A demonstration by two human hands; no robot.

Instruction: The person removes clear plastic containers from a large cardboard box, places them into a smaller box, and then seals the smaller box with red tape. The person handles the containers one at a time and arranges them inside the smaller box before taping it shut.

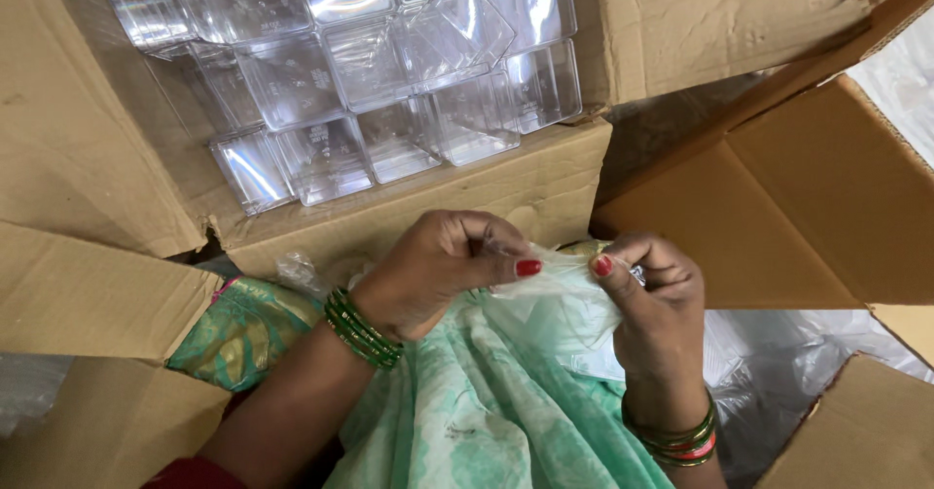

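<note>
— What sat in the open cardboard box (409,207) up top?

— Rows of clear plastic containers (360,80), square ones, packed close, one tilted above the rest.

— And to the right?

— Another cardboard box (817,207), flaps open, with crumpled clear plastic sheeting (788,362) just below it.

— Underneath?

— Pale green cloth (486,411) lay across the lap, with a darker green patterned cloth (243,333) to its left.

A thin, clear plastic bag (564,299) — crumpled and partly see-through — is stretched between two pinches at its top edge, just below the cardboard box wall. Its body sags downward in soft folds over pale green cloth, with the upper rim pulled taut — the rest hangs loose and wrinkled.
</note>
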